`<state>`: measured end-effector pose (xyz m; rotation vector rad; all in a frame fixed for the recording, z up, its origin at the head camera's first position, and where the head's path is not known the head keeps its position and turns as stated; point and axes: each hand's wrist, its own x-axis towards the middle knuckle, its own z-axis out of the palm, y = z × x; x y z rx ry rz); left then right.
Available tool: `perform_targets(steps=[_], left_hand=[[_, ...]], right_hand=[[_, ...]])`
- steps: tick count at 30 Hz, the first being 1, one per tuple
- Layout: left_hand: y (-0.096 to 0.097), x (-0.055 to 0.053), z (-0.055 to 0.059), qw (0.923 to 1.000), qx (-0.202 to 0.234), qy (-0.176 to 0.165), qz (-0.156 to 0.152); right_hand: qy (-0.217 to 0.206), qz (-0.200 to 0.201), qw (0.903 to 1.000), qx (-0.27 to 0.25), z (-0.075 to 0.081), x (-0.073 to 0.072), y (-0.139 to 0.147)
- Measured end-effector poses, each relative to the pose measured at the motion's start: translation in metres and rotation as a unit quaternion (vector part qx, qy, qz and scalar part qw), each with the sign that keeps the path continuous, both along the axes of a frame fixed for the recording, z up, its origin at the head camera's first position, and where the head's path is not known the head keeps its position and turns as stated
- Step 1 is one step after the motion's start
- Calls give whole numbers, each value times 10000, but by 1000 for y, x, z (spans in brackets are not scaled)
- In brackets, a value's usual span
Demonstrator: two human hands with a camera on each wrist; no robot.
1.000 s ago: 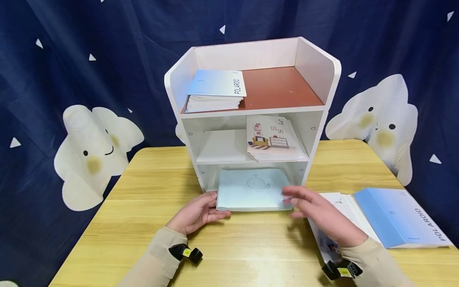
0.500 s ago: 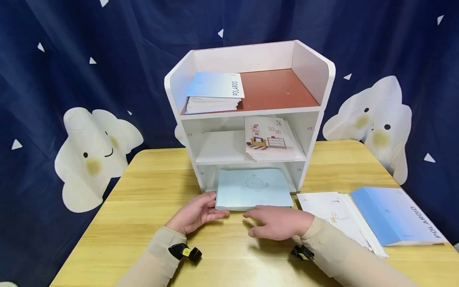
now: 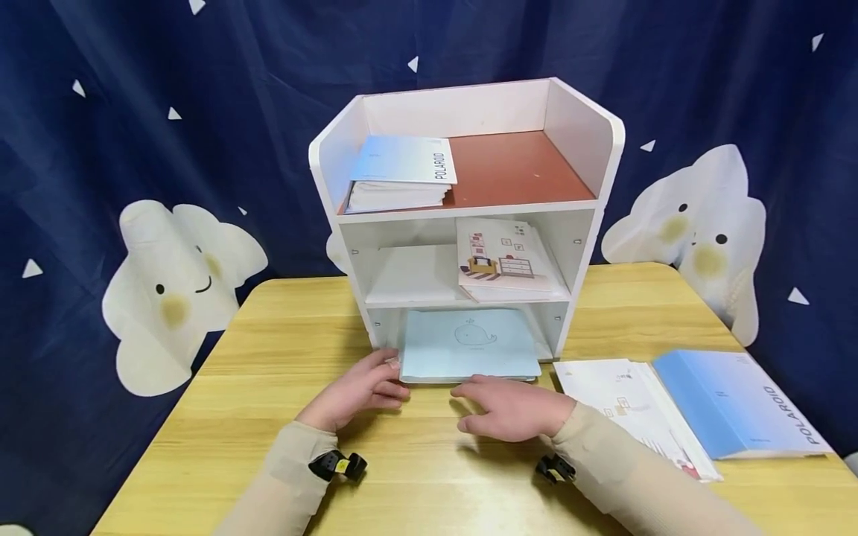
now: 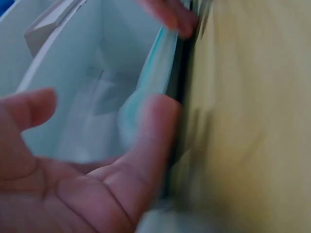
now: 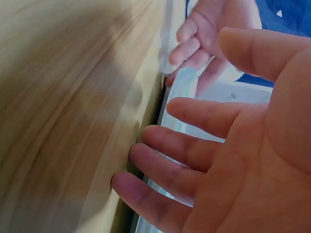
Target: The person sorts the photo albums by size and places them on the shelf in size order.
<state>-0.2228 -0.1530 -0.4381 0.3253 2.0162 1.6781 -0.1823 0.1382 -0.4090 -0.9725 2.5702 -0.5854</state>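
Observation:
Pale blue notebooks with a whale drawing [image 3: 469,346] lie flat in the bottom compartment of the white shelf, their front edges sticking out a little. At their left front corner is my left hand [image 3: 358,391], thumb and fingers spread loosely. The left wrist view, which is blurred, shows its thumb near the notebooks' edge. My right hand [image 3: 512,409] is at the front edge, fingers extended. From the right wrist view, the fingers [image 5: 170,170] look straight and lie along the notebooks' front edge; whether every fingertip touches cannot be told.
The shelf [image 3: 583,216] stands on a wooden table [image 3: 288,320]. Blue POLAROID books [image 3: 402,160] lie on its top level, and picture books [image 3: 506,257] on its middle one. White booklets [image 3: 633,406] and a blue POLAROID stack [image 3: 737,402] lie at the right.
My right hand has swung left from the notebooks' right side to their front edge. The notebooks have shifted slightly deeper into the shelf, and my left hand has moved slightly forward.

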Motion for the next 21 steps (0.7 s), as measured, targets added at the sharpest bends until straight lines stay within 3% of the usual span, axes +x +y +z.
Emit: perform_targets(steps=[1, 3, 4, 7, 11, 13, 14, 21], left_hand=[[-1, 3, 6, 9979, -524, 389, -13], [0, 9, 18, 9804, -1528, 1236, -120], [2, 12, 24, 9662, -1947, 1670, -248], [11, 21, 38, 9141, -2840, 2777, -819], [31, 25, 38, 8537, -3610, 3271, -1840], [41, 25, 34, 8344, -3899, 3261, -2132], [44, 24, 32, 8289, -4005, 3228, -2197], [55, 15, 28, 8271, -4146, 3194, -2049]], right_hand=[[22, 4, 10000, -4, 0, 1, 1], [50, -23, 10000, -17, 2, 2, 4], [53, -56, 10000, -5, 2, 3, 7], [70, -221, 9997, 52, 4, 5, 18], [-35, -507, 9987, 62, 6, 6, 33], [-58, -577, 9983, 31, 6, 6, 39], [-35, -615, 9981, 21, 5, 5, 40], [536, -855, 9948, 148, -4, -6, 44]])
